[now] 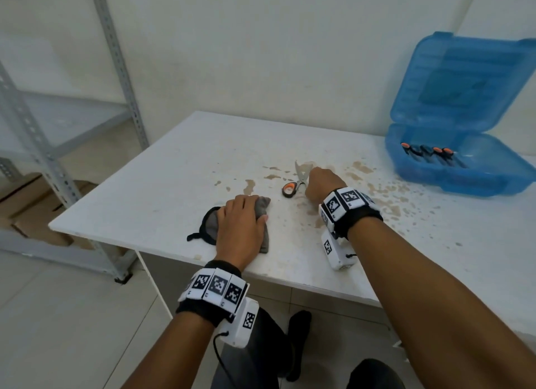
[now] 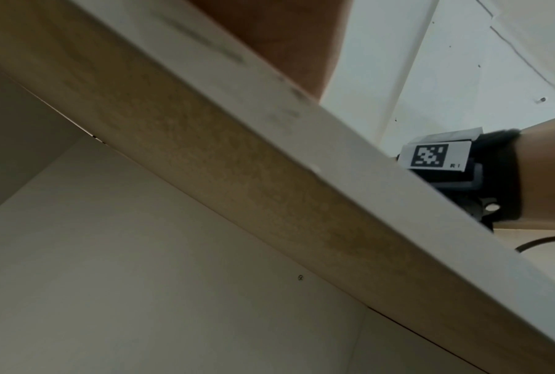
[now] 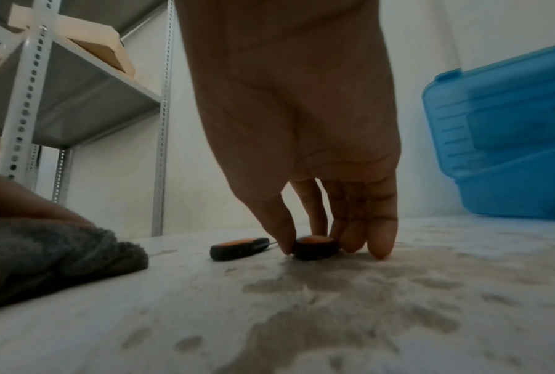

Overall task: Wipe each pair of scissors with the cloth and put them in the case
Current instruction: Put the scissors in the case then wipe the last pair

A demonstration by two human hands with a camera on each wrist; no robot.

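Observation:
A pair of scissors [image 1: 293, 185] with black-and-orange handles lies half open on the white table [image 1: 174, 171], blades pointing away. My right hand [image 1: 322, 182] reaches down onto it; in the right wrist view thumb and fingers pinch one handle loop [image 3: 316, 248], and the other handle [image 3: 237, 248] lies free to the left. My left hand [image 1: 240, 223] lies on the bunched grey cloth [image 1: 263, 203] near the front edge, fingers curled over it and thumb against its side. The open blue case [image 1: 493, 182] stands at the far right with several scissors [image 1: 429, 153] inside.
Brown stains [image 1: 385, 191] spot the tabletop between the scissors and the case. A grey metal shelf rack [image 1: 121, 69] stands left of the table, with cardboard boxes [image 1: 32, 203] on the floor. The left wrist view shows only the table's front edge [image 2: 237, 177] from below.

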